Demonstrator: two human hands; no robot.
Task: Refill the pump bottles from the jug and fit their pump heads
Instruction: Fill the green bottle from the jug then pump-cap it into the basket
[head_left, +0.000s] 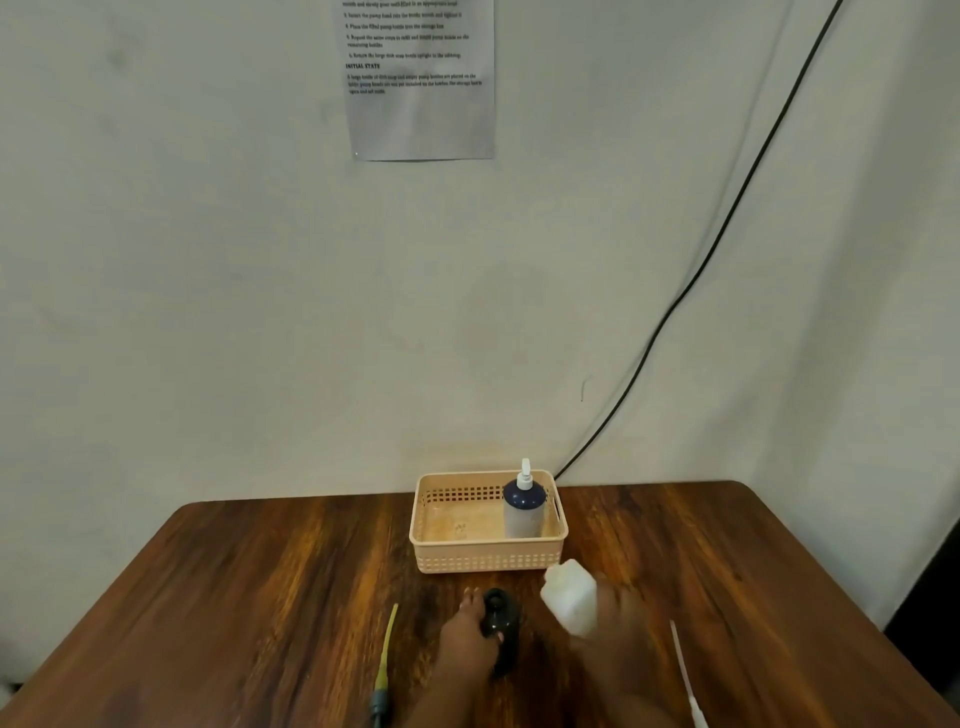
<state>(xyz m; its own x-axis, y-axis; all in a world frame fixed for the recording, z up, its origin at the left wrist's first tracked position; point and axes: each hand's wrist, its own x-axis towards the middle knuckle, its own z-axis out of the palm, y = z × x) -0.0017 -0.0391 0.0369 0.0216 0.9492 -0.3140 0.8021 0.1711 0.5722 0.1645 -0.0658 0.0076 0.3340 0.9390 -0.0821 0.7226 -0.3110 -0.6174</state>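
A dark pump bottle (503, 623) without a pump head stands on the wooden table (260, 597), and my left hand (465, 642) grips its side. My right hand (621, 631) holds a white translucent jug (570, 595), tilted with its mouth up and to the left, close beside the dark bottle's open neck. A pump head with a yellow tube (387, 652) lies on the table to the left. Another pump head with a white tube (684, 670) lies to the right. A bottle with a dark top and a white pump head (523, 506) stands in the peach basket (447, 558).
The basket sits at the table's far edge against a pale wall. A black cable (727, 218) runs down the wall behind the basket. A printed sheet (421, 78) hangs on the wall above.
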